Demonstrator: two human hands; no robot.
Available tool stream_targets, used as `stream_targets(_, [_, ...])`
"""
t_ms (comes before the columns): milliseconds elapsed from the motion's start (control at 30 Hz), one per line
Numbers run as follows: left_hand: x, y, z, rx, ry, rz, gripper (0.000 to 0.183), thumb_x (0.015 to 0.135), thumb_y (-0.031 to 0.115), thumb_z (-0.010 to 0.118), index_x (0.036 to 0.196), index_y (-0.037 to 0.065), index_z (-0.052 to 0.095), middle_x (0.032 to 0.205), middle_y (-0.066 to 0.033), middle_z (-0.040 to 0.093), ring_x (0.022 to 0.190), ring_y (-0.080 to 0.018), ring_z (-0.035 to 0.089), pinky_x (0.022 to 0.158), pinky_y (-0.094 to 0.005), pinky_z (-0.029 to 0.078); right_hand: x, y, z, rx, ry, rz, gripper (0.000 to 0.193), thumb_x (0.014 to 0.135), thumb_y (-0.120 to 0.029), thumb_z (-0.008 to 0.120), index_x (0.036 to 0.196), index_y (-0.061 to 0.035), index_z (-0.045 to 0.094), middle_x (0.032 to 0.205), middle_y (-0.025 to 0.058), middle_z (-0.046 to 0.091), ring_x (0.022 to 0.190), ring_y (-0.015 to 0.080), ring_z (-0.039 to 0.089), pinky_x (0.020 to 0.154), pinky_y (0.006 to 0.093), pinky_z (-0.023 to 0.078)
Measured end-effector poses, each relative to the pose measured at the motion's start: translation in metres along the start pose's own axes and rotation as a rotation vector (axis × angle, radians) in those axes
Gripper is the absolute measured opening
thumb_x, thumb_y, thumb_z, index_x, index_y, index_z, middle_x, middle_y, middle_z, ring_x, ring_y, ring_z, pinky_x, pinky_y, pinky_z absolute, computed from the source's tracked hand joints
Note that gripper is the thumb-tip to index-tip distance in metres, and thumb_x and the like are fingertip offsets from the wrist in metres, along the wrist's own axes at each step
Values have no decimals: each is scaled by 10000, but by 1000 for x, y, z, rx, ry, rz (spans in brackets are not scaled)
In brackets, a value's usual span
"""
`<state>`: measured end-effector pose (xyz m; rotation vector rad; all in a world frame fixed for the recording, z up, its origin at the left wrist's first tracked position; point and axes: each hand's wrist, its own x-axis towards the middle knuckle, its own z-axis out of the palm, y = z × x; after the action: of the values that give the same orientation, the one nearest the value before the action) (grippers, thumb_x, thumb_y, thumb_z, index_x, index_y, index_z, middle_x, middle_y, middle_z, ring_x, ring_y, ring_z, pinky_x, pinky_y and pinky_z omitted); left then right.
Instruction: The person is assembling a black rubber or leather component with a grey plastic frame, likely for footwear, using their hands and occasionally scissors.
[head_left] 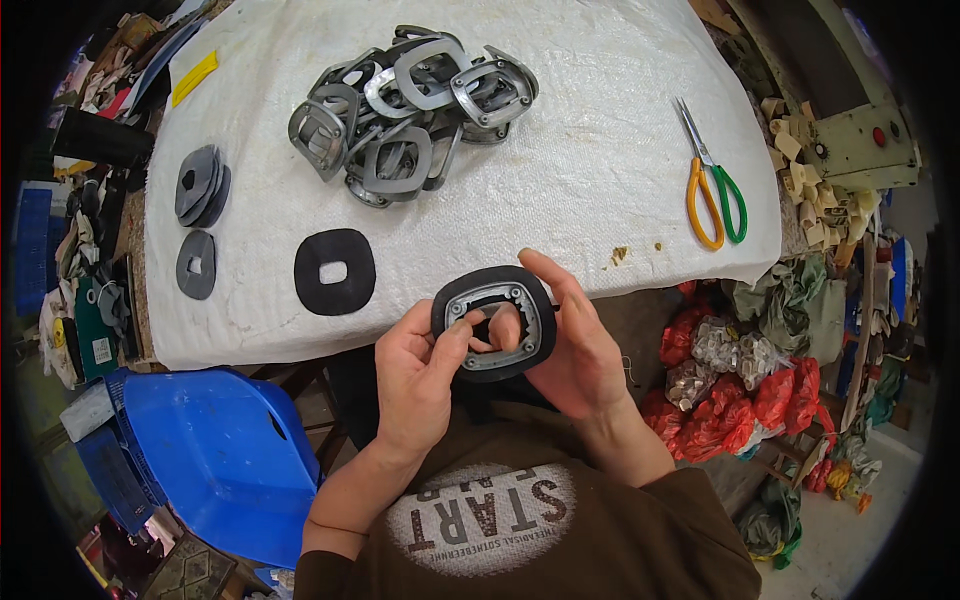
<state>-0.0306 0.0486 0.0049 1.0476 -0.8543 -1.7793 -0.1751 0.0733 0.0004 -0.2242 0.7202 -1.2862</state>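
In front of my body a grey metal frame (520, 353) with rounded corners lies seated within a black soft pad (482, 373). My left hand (415, 375) grips its left side, thumb on the inner rim. My right hand (580, 355) holds it from the right and behind; fingertips show through the middle opening, and one finger sticks up above the pad. Just beyond, a flat black pad with a small rectangular hole (350, 294) lies on the white-covered table. Further off is a heap of similar metal frames (405, 160).
At the table's left are a small stack of dark pads (203, 187), a single grey pad (197, 284) and a yellow strip (195, 78). Scissors (698, 190) with orange and green handles lie to the right. A blue tub (215, 450) stands lower left, red plastic bags (715, 425) lower right.
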Motion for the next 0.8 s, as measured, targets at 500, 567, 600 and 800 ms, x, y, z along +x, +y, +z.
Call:
stream_targets(500, [-3, 1, 8, -169, 55, -23, 118, 867, 39, 505, 930, -48, 552, 811, -53, 596, 705, -61, 538, 640, -192, 426, 4, 2, -7, 46, -245, -27, 666, 891, -424, 447, 1361, -3, 234, 713, 56, 505, 751, 179, 469, 803, 324, 351])
stream_targets(567, [-2, 4, 8, -109, 66, 36, 122, 871, 41, 499, 933, -52, 547, 814, -56, 596, 724, -70, 550, 659, -198, 440, -5, -6, 4, -55, 15, -79, 671, 880, -364, 490, 1356, 18, 211, 890, 136, 575, 901, 221, 530, 875, 365, 368])
stream_targets(600, [-2, 5, 7, -70, 57, 33, 126, 876, 45, 492, 936, -53, 543, 816, -60, 595, 737, -78, 560, 675, -207, 451, -3, -3, -5, -126, -11, -224, 624, 879, -304, 507, 1341, 18, 239, 1048, 197, 555, 1019, 255, 522, 917, 399, 371])
stream_targets(800, [-4, 5, 2, 12, 34, -4, 134, 890, 55, 477, 943, -53, 534, 816, -75, 599, 731, -85, 575, 672, -207, 465, -10, -42, 5, -1377, -275, -778, 435, 682, -132, 641, 1099, -58, 541, 940, 39, 600, 823, 193, 461, 803, 360, 309])
